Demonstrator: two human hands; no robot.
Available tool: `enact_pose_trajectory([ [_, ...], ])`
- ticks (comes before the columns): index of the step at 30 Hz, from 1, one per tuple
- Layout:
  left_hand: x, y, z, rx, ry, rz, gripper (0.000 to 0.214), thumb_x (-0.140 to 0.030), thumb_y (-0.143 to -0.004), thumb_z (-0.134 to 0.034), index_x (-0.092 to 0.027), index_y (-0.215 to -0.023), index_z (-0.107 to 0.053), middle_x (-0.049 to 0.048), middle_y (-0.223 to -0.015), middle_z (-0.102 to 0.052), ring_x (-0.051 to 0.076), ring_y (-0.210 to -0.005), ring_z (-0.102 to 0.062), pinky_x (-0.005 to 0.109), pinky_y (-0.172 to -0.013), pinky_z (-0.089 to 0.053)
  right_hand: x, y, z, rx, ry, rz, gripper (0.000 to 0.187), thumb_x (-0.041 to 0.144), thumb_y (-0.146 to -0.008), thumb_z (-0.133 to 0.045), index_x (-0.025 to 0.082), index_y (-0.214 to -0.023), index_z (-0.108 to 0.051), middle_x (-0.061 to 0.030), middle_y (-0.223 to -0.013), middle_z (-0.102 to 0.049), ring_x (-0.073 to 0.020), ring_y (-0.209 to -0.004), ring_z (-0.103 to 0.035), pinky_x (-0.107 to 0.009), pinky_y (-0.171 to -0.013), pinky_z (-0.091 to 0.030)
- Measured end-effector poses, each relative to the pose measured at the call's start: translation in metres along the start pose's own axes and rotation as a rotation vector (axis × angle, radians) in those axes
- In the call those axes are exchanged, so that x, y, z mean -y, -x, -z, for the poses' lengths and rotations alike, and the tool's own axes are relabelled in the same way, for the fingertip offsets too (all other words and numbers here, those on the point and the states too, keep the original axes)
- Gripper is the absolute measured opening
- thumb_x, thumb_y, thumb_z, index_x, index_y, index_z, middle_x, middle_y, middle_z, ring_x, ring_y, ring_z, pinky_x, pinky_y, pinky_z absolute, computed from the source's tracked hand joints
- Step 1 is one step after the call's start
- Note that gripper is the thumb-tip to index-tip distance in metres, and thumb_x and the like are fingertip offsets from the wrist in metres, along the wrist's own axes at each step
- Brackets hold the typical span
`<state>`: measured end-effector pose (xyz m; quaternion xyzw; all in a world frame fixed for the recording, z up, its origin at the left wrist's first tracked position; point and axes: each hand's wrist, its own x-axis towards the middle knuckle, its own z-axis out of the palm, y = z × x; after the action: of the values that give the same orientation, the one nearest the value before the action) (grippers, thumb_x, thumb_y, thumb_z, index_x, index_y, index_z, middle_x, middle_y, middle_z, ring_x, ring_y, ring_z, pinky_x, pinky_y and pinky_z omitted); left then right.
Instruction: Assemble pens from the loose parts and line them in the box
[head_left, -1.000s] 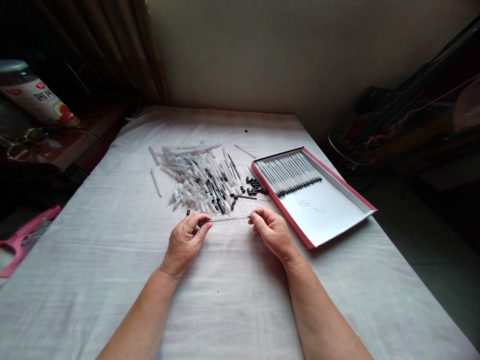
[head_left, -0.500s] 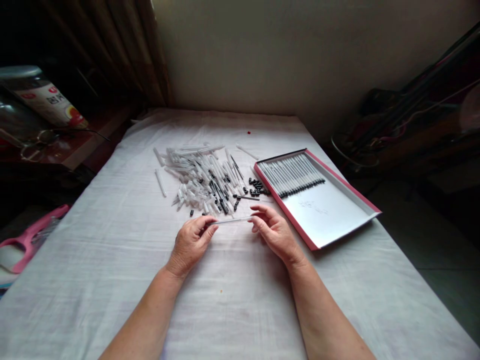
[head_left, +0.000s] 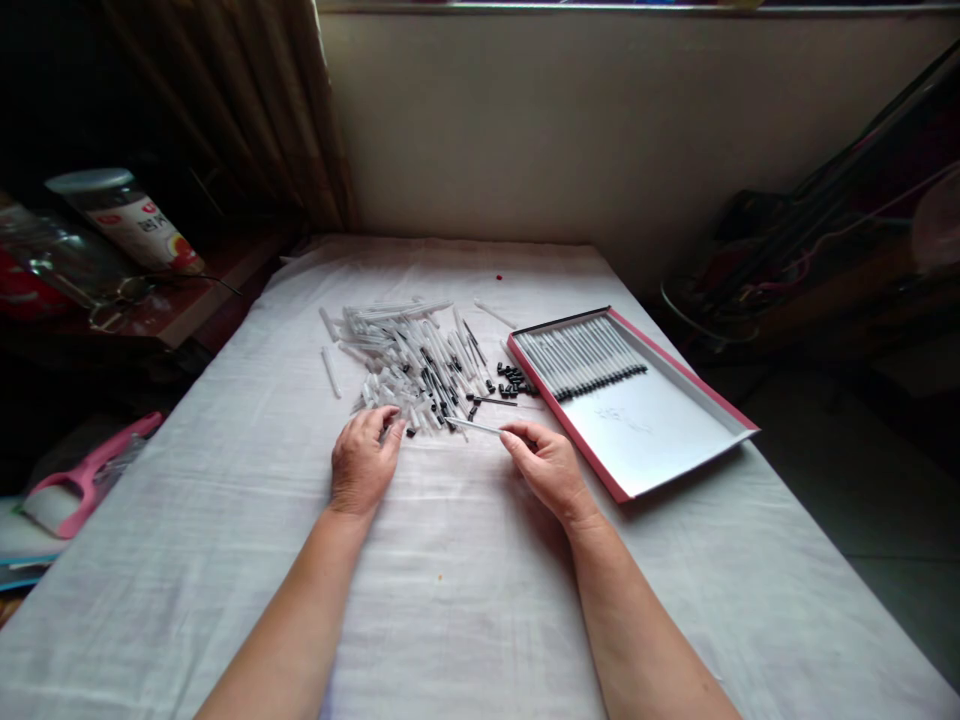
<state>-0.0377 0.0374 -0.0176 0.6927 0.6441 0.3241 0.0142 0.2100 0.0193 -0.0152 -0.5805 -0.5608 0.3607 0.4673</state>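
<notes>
In the head view my right hand (head_left: 547,465) is closed on the rear end of a clear pen (head_left: 474,425), whose thin tip points left towards the pile. My left hand (head_left: 364,458) is at the near left edge of the pile, fingers bent and thumb slightly apart, beside the clear pen caps (head_left: 382,390); nothing shows between its fingers. Behind them lie loose clear pen barrels (head_left: 397,318) and dark ink refills (head_left: 435,378). Small black plugs (head_left: 510,380) are heaped to the right of the pile.
A shallow red-edged box lid (head_left: 637,440) on the right holds a row of assembled pens (head_left: 585,355). All rest on a white cloth-covered table (head_left: 450,640). Pink scissors (head_left: 94,470) lie at the left edge; a jar (head_left: 142,225) and glasses (head_left: 116,305) stand on a side shelf.
My left hand has let go of the pen and moved left to the caps. My right hand now holds the pen alone, and the view has tilted up slightly.
</notes>
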Motion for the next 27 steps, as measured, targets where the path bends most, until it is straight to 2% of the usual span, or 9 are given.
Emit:
enact_pose_trajectory([
  [4, -0.005, -0.008, -0.006, 0.039, -0.176, -0.004, 0.023, -0.036, -0.087, -0.057, -0.020, -0.097, -0.070, 0.0096, -0.091, -0.069, 0.026, -0.086, -0.063, 0.035, -0.078, -0.048, -0.001, 0.000, -0.001, 0.006, -0.012, 0.007, 0.028, 0.041, -0.077, -0.062, 0.016, -0.082, -0.074, -0.0085, -0.082, -0.075, -0.0215, -0.073, -0.068, -0.034, -0.072, -0.053],
  [8, -0.015, -0.019, -0.006, 0.161, -0.269, 0.123, 0.025, -0.040, -0.086, -0.058, -0.022, -0.091, -0.073, 0.0096, -0.092, -0.069, 0.028, -0.089, -0.064, 0.035, -0.076, -0.048, -0.005, -0.002, -0.002, 0.013, -0.034, 0.004, 0.030, 0.042, -0.077, -0.062, 0.015, -0.084, -0.074, -0.0087, -0.080, -0.074, -0.0208, -0.072, -0.067, -0.032, -0.067, -0.053],
  [11, -0.019, -0.023, -0.002, 0.205, -0.242, 0.182, 0.023, -0.038, -0.087, -0.057, -0.023, -0.093, -0.072, 0.0077, -0.095, -0.069, 0.026, -0.090, -0.064, 0.033, -0.075, -0.048, -0.006, -0.003, -0.001, 0.006, -0.061, -0.003, 0.032, 0.042, -0.077, -0.062, 0.014, -0.086, -0.074, -0.0081, -0.078, -0.073, -0.0196, -0.070, -0.065, -0.030, -0.063, -0.052],
  [13, -0.019, -0.020, 0.002, 0.162, -0.210, 0.143, 0.021, -0.036, -0.088, -0.056, -0.023, -0.096, -0.071, 0.0068, -0.098, -0.070, 0.025, -0.091, -0.065, 0.032, -0.077, -0.048, -0.004, -0.002, -0.001, 0.002, -0.085, -0.006, 0.031, 0.041, -0.077, -0.062, 0.015, -0.087, -0.074, -0.0071, -0.076, -0.072, -0.0183, -0.067, -0.064, -0.029, -0.060, -0.051],
  [17, -0.014, 0.000, 0.011, 0.038, -0.166, -0.054, 0.021, -0.035, -0.091, -0.054, -0.021, -0.101, -0.066, 0.0064, -0.100, -0.071, 0.024, -0.093, -0.065, 0.031, -0.081, -0.047, 0.006, 0.001, -0.001, 0.022, -0.144, 0.014, 0.030, 0.040, -0.076, -0.062, 0.015, -0.087, -0.075, -0.0061, -0.075, -0.072, -0.0162, -0.062, -0.063, -0.027, -0.057, -0.051],
  [21, -0.011, 0.018, 0.014, 0.036, -0.141, -0.162, 0.022, -0.036, -0.094, -0.050, -0.020, -0.101, -0.063, 0.0051, -0.087, -0.072, 0.021, -0.078, -0.066, 0.029, -0.072, -0.047, 0.011, 0.005, -0.002, 0.065, -0.169, 0.047, 0.025, 0.038, -0.076, -0.063, 0.016, -0.083, -0.075, -0.0069, -0.079, -0.074, -0.0172, -0.067, -0.065, -0.028, -0.061, -0.053],
  [27, -0.014, 0.026, 0.012, 0.027, -0.063, -0.291, 0.021, -0.035, -0.095, -0.048, -0.020, -0.101, -0.061, 0.0054, -0.088, -0.072, 0.019, -0.081, -0.066, 0.028, -0.075, -0.048, 0.006, 0.006, -0.004, 0.090, -0.119, 0.078, 0.020, 0.033, -0.076, -0.064, 0.017, -0.081, -0.075, -0.0082, -0.084, -0.076, -0.0197, -0.076, -0.069, -0.030, -0.071, -0.055],
])
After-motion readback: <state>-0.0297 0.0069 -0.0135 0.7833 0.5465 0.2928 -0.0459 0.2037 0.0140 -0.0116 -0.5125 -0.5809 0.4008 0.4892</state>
